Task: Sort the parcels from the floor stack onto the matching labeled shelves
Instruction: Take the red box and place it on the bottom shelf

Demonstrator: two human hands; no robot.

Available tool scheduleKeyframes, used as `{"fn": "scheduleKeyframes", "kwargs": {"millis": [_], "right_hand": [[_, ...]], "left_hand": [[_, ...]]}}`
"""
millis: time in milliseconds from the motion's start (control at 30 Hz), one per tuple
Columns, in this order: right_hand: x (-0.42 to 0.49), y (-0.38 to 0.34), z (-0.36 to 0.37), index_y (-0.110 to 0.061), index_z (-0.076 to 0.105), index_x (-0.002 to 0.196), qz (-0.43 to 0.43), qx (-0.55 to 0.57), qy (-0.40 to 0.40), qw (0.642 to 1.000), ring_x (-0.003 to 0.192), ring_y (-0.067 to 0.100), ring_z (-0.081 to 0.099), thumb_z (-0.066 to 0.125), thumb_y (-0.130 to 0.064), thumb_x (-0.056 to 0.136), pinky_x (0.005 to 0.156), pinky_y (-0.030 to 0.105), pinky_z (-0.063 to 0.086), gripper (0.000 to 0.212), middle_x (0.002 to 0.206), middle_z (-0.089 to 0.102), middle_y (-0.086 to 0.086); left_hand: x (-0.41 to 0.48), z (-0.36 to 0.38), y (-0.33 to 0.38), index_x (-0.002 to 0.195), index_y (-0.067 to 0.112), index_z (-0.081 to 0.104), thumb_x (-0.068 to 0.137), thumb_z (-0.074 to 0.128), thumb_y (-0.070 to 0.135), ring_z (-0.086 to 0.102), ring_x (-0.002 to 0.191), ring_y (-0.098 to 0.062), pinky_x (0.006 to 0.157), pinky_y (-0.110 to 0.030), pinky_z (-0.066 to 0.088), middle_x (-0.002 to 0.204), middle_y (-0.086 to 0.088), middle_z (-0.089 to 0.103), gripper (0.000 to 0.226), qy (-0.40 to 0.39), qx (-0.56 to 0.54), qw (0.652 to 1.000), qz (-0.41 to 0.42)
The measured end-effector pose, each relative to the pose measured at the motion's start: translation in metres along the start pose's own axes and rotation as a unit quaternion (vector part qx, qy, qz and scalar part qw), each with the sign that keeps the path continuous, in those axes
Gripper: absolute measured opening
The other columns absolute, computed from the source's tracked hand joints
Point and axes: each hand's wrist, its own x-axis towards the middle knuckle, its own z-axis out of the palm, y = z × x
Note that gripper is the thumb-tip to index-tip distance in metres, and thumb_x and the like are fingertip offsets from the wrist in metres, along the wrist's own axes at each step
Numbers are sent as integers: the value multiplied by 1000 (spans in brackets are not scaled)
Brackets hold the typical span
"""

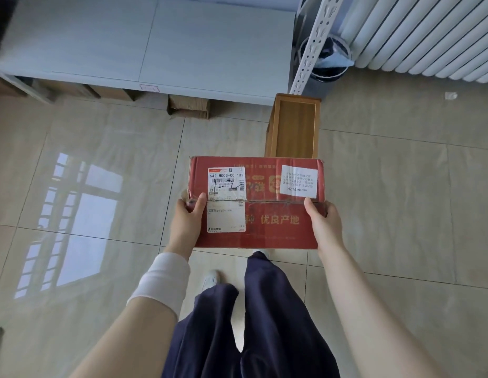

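Note:
I hold a red cardboard parcel [267, 211] in front of me, level, above the tiled floor. A white shipping label with a barcode covers its left part and a smaller white sticker sits at its top right. My left hand [187, 223] grips the left end, thumb on top. My right hand [323, 222] grips the right end the same way. A pale grey shelf [144, 45] fills the upper left, with a small pink label [149, 88] on its front edge. Brown cardboard boxes [189, 106] lie under that shelf.
A wooden stool [294, 126] stands just beyond the parcel. A white perforated shelf post [312, 47] rises at the shelf's right end, with a bin [326, 60] behind it and a white radiator [425, 36] at the upper right. My legs and shoes are below.

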Motion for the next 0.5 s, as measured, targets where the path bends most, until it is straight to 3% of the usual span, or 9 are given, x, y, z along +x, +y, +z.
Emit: {"fn": "scheduleKeyframes", "kwargs": {"millis": [267, 400, 500], "right_hand": [[-99, 43, 55, -22, 49, 120, -23, 25, -2, 999, 92, 13, 60, 59, -44, 88, 76, 34, 52, 40, 109, 60, -4], [-129, 53, 75, -21, 49, 122, -31, 27, -19, 999, 96, 15, 61, 60, -42, 88, 83, 38, 53, 41, 112, 60, -4], [-139, 47, 83, -18, 49, 125, -60, 31, -32, 997, 90, 9, 59, 61, -37, 89, 69, 27, 50, 42, 112, 59, -4]], "left_hand": [[-20, -99, -63, 101, 17, 50, 87, 54, 52, 64, 92, -25, 87, -49, 51, 97, -1, 65, 38, -17, -24, 999, 17], [-29, -135, -87, 89, 27, 49, 86, 55, 51, 65, 92, -25, 87, -52, 51, 97, -2, 66, 25, -8, -50, 998, 31], [-34, -151, -91, 91, 33, 51, 82, 57, 52, 66, 94, -22, 88, -50, 51, 98, 3, 67, 21, -1, -82, 996, 46]]}}
